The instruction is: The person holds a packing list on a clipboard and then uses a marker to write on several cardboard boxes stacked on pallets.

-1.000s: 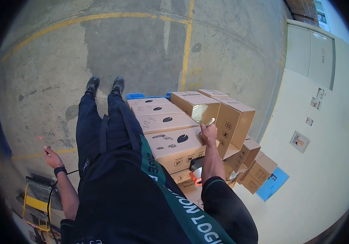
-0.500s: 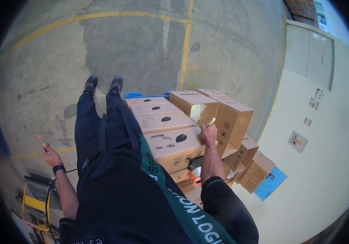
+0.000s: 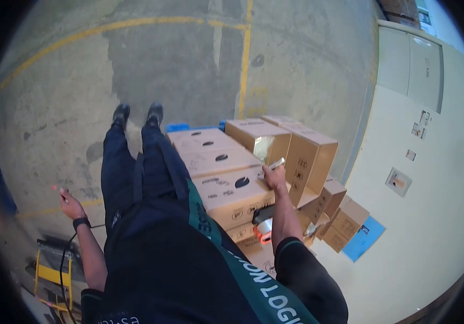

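My right hand (image 3: 275,177) is closed around a pale marker (image 3: 273,167), its wrist over the edge of a closed cardboard box (image 3: 226,189). That box top has a dark oval handle hole and black handwriting. To the left, away from the boxes, my left hand (image 3: 72,206) has its fingers pinched together. A small reddish spot shows near its fingertips; what it holds is too small to make out. Beside my right forearm lie a dark flat object (image 3: 263,215) and a tape dispenser (image 3: 263,231) with orange parts.
More closed boxes (image 3: 205,139) stand in a row on a blue base (image 3: 180,127). Open boxes (image 3: 312,162) are stacked to the right, before a pale wall (image 3: 432,227). A yellow-framed stand (image 3: 53,275) is at lower left. Yellow lines (image 3: 134,23) mark the concrete floor.
My right hand has shifted slightly left and down with the marker, its angle changing a little. My left hand has moved slightly right. The whole view has shifted a little.
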Tool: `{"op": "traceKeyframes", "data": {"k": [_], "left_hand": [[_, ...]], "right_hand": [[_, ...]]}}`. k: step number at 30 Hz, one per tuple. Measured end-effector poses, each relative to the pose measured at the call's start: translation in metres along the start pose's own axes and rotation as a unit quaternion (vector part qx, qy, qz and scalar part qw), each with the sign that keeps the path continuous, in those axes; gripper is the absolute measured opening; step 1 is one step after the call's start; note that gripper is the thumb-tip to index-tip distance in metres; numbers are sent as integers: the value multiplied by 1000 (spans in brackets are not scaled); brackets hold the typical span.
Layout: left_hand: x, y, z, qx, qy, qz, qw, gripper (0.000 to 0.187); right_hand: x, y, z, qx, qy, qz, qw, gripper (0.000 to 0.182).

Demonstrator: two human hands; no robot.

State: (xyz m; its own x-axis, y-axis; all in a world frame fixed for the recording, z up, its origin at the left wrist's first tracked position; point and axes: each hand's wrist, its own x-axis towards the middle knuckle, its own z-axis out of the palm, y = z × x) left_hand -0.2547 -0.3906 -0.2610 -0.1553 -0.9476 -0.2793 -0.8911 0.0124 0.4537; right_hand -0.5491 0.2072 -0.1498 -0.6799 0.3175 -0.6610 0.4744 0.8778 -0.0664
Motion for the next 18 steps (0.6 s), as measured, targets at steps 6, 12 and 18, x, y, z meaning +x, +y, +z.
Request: {"op": "traceKeyframes", "data": {"k": [6, 12, 18], "left_hand": [[8, 5, 9, -32, 4, 4, 999, 50], [1, 5, 4, 12, 1, -3, 1000, 51], [4, 5, 9, 40, 8, 3, 999, 51]], "right_hand": [[16, 12, 4, 31, 14, -14, 999, 32], [14, 2, 0, 4, -15, -7, 1000, 32], [14, 7, 1, 29, -27, -34, 999, 33]]}}
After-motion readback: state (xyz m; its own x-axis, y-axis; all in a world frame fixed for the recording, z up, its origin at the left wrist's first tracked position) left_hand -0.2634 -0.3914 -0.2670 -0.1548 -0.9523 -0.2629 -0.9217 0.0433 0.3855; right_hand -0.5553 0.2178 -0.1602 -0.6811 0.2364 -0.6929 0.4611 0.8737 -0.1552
